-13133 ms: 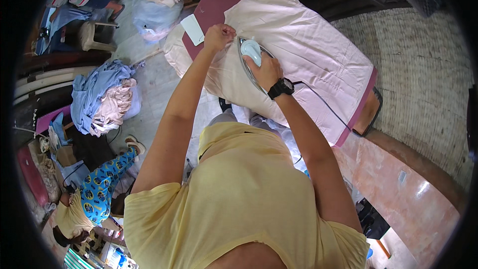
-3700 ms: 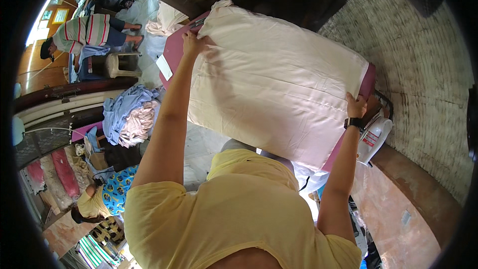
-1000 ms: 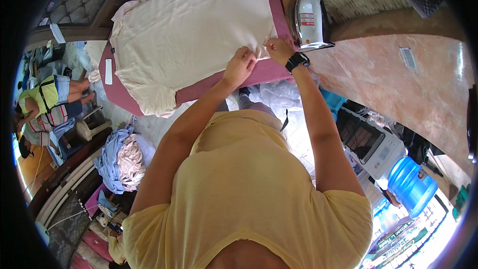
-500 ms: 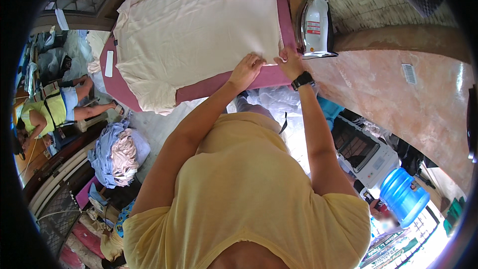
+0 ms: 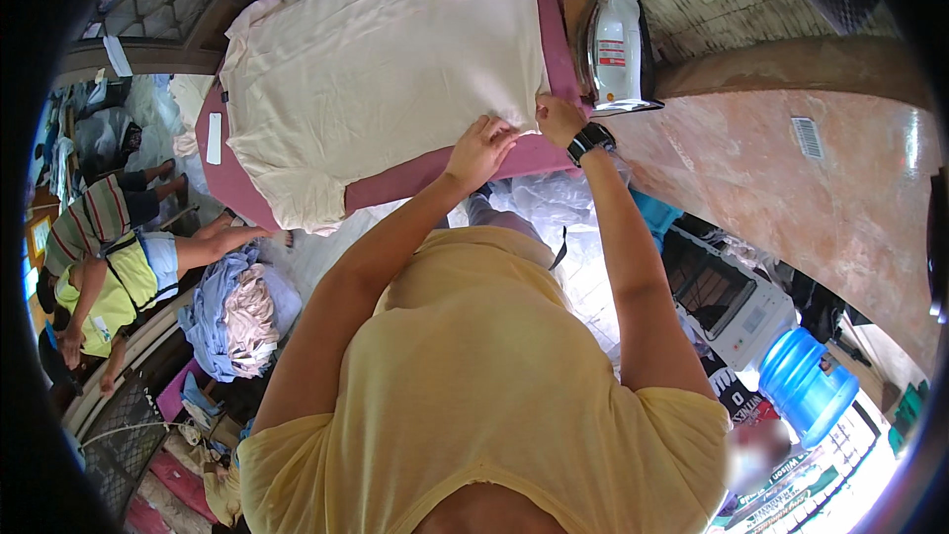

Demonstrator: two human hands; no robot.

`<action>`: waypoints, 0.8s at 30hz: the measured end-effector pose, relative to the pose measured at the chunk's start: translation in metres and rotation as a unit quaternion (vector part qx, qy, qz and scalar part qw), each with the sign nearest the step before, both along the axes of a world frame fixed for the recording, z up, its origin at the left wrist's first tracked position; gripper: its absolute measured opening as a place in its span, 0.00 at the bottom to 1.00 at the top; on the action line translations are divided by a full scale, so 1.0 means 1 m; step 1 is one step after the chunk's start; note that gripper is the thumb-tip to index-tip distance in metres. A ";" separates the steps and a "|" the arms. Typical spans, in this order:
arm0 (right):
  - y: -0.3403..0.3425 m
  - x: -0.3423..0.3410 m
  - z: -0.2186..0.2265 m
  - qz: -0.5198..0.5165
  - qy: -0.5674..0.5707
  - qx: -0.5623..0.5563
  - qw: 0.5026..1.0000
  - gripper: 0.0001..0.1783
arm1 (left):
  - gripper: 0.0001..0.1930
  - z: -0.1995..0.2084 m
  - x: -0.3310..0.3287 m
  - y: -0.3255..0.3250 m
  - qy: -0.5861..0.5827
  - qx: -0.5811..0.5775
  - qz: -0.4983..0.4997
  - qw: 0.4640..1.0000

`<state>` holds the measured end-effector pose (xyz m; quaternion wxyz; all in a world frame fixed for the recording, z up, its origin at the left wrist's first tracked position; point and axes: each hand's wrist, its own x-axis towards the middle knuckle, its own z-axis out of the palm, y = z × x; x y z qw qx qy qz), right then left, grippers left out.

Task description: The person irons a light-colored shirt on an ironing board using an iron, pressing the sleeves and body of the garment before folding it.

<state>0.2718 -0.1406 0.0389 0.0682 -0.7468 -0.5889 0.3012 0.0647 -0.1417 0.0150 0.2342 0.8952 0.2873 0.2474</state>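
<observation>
A cream shirt (image 5: 381,69) lies spread flat on a maroon ironing table (image 5: 450,163). My left hand (image 5: 481,146) pinches the shirt's near right hem. My right hand (image 5: 557,117), with a black watch on the wrist, grips the same hem at the corner just beside it. A white electric iron (image 5: 615,51) stands on its dark rest at the table's right end, a little beyond my right hand.
A heap of blue and pink clothes (image 5: 237,311) lies at the lower left. Two people (image 5: 109,262) sit at the far left. A blue water jug (image 5: 803,384) and a white box (image 5: 741,311) stand at the lower right by a reddish stone wall (image 5: 820,188).
Both hands stay on the shirt's near right hem, the right one shifting slightly toward the corner. The view has swung a little; the iron has not moved.
</observation>
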 end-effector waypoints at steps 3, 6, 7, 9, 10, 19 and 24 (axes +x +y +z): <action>0.007 0.008 -0.012 0.013 0.040 0.013 0.999 0.09 | 0.12 0.002 -0.005 -0.010 0.012 0.079 -0.009 0.997; 0.014 0.009 -0.008 0.030 0.080 -0.004 0.996 0.09 | 0.14 -0.001 -0.012 -0.012 0.002 0.077 -0.019 0.997; 0.016 0.010 -0.006 0.041 0.097 -0.008 0.994 0.09 | 0.13 0.000 -0.011 -0.012 -0.028 0.027 -0.003 0.999; 0.018 0.009 -0.022 0.044 0.162 0.026 0.985 0.09 | 0.13 0.002 -0.007 -0.011 -0.089 -0.072 0.030 0.993; 0.020 0.005 -0.021 0.047 0.196 0.042 0.979 0.09 | 0.12 0.003 -0.008 -0.011 -0.079 -0.101 0.045 0.991; 0.029 -0.007 -0.013 0.132 0.104 -0.030 0.985 0.11 | 0.07 -0.002 -0.010 -0.008 -0.093 -0.113 0.107 0.983; 0.025 -0.012 -0.006 0.131 0.104 -0.009 0.986 0.10 | 0.04 0.002 -0.015 -0.005 -0.129 -0.160 0.093 0.974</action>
